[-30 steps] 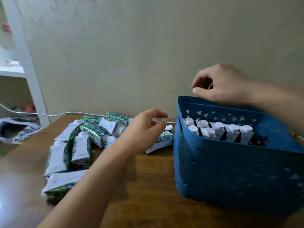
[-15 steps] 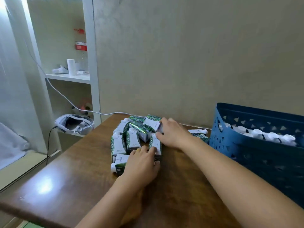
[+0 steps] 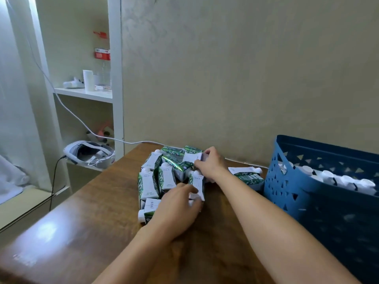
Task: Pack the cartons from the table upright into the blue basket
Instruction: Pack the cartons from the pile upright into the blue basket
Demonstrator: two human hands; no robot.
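Observation:
A pile of green-and-white cartons (image 3: 155, 177) with white caps lies on the wooden table (image 3: 86, 226), left of the blue basket (image 3: 287, 193). My left hand (image 3: 176, 210) grips a carton (image 3: 198, 184) at the pile's near right edge, thumb and fingers curled round it. At the back of the pile my right hand (image 3: 211, 163) holds another carton (image 3: 191, 156), its fingers wrapped over the end. One more carton (image 3: 246, 175) lies flat beside the basket. Inside the basket several cartons (image 3: 338, 179) stand upright, caps up.
A white shelf unit (image 3: 117, 99) stands left of the table, with a headset (image 3: 90, 154) on a low shelf. A white cable (image 3: 131, 142) runs from there along the wall behind the pile. The table's left edge is close to the pile.
My right hand has left the basket's rim and come down onto the back of the pile. My left hand has dropped onto a carton at the pile's near edge. The view has swung left.

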